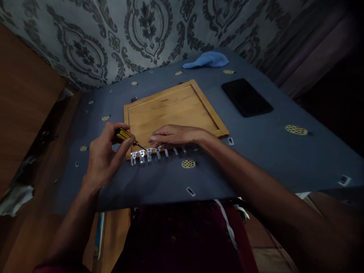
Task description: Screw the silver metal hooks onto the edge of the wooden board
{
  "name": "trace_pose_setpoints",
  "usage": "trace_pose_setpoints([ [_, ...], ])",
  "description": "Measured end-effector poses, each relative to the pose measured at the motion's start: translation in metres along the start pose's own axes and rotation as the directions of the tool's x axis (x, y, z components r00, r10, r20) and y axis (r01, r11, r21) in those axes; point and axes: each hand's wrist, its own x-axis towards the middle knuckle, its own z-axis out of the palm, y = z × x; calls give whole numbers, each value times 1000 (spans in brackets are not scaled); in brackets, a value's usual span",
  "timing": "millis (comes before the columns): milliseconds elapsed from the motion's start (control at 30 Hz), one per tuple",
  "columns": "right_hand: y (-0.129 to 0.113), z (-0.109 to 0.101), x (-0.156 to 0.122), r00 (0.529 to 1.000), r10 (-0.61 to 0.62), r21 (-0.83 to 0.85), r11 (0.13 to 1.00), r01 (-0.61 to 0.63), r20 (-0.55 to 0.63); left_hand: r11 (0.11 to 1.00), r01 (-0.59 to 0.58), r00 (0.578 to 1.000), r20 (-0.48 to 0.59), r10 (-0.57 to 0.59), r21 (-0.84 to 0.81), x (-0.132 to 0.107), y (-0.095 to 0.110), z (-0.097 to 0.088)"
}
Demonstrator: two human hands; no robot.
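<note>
A framed wooden board (pixel 173 108) lies flat on a table under a blue patterned cloth (pixel 256 151). Along the board's near edge runs a metal hook rail (pixel 156 153) with several hooks pointing toward me. My left hand (pixel 106 155) is closed round a yellow-and-black screwdriver (pixel 125 135), whose tip points down at the left part of the rail. My right hand (pixel 178 134) lies palm down on the board's near edge, fingers pressed together over the rail, holding it in place.
A black phone (pixel 246 97) lies to the right of the board. A crumpled blue cloth (pixel 207 60) sits at the far edge by the patterned wall. A wooden surface (pixel 25 98) stands to the left. My dark red lap (pixel 182 239) is below the table edge.
</note>
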Motion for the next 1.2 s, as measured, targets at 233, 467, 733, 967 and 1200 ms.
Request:
trace_pose_setpoints([
  [233,0,0,-1,1000,7,8,1000,-7,-10,999,-34,998,49,35,-16,-1,3,5],
  [467,-3,-1,-2,1000,17,6,1000,-17,-4,1000,0,997,76,1,-15,-1,3,6],
  [733,-4,0,-3,1000,24,-38,999,-24,3,1000,-6,997,77,7,-12,-1,6,4],
  [967,-4,0,-2,1000,21,-47,999,-21,0,1000,-4,994,110,7,-26,0,7,4],
  [1200,-3,1,-2,1000,8,-38,999,-8,1,999,-7,995,98,3,37,0,11,6],
])
